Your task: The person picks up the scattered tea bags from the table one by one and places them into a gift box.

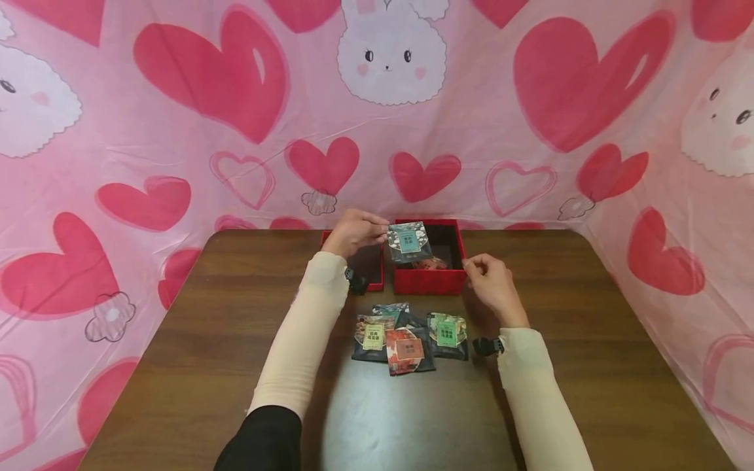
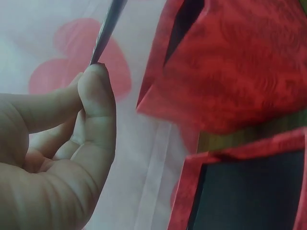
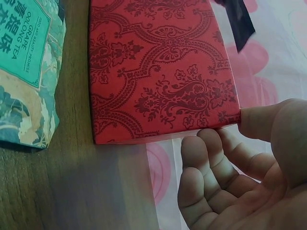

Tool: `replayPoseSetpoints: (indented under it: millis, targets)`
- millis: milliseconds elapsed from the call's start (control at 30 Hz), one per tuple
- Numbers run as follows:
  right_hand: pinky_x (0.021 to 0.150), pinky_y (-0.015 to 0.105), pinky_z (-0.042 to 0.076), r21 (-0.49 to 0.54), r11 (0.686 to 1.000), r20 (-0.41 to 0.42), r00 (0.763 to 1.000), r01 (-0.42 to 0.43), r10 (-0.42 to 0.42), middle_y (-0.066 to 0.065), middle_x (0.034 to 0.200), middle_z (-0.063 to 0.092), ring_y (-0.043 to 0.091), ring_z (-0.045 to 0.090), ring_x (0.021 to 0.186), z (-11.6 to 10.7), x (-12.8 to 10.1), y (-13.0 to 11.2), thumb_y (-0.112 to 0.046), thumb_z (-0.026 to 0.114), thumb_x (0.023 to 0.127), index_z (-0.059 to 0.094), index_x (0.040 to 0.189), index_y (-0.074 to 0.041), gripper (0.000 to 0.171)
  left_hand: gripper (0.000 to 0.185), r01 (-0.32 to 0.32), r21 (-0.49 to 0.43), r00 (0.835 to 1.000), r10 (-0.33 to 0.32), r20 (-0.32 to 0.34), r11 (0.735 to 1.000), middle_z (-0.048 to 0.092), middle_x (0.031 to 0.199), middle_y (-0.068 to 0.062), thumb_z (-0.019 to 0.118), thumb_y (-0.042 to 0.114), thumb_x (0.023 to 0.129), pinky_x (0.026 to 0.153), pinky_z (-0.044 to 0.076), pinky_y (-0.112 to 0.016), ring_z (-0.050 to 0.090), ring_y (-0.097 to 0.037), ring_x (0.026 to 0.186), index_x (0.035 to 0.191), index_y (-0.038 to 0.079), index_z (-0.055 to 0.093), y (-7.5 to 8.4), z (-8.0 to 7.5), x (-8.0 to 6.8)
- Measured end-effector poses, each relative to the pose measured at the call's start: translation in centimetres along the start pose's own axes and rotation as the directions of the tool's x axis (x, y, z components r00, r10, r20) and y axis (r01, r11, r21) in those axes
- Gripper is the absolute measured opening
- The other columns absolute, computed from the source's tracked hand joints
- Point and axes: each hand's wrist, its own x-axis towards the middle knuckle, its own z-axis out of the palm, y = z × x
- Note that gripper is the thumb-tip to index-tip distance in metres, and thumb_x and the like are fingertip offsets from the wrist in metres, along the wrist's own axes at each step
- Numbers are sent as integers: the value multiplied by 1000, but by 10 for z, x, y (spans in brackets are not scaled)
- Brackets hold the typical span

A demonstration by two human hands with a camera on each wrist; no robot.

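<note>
My left hand (image 1: 376,230) pinches a dark tea packet with a teal label (image 1: 409,241) by its edge and holds it above the open red box (image 1: 429,280). In the left wrist view the thumb and a finger (image 2: 96,91) clamp the thin packet edge (image 2: 108,28), with the red box (image 2: 230,62) beyond. My right hand (image 1: 474,267) sits at the box's right front corner, holding nothing. In the right wrist view its thumb tip (image 3: 252,120) touches the patterned red box wall (image 3: 158,72), its fingers loosely curled. An orange packet (image 1: 429,263) lies inside the box.
The red lid (image 1: 377,282) with a black inside lies left of the box, partly behind my left wrist. Several tea packets (image 1: 406,337) lie in a cluster on the brown table (image 1: 206,340), one green-labelled (image 3: 29,72). Pink heart-print cloth surrounds the table.
</note>
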Motion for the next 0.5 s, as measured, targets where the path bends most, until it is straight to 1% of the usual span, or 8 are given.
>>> replayPoseSetpoints:
  millis: [100,233,500]
  targets:
    - [68,32,54,-1,1000,-8,1000,-1,1,16,92,65,31,69,83,1,1,0,-32,57,104,66,114,-1,34,22,-14,-7,1000,14,11,1000,69,89,-15,68,-7,92,81,58,-37,66,-17,68,113,-13,69,-3,9,3]
    - [69,33,54,3,1000,-5,1000,-1,2,15,91,65,29,69,82,2,1,-1,-31,56,104,66,115,-1,33,21,-20,-5,1000,20,-1,1000,70,91,-16,69,-6,91,71,59,-31,67,-18,68,111,-13,70,-7,16,7]
    - [71,35,55,2,1000,-7,1000,5,-5,17,94,66,32,70,84,0,-1,-1,-30,56,105,67,116,0,34,18,-28,-37,1000,28,4,999,69,91,-16,69,-7,91,72,60,-31,66,-18,67,108,-12,71,-11,26,13]
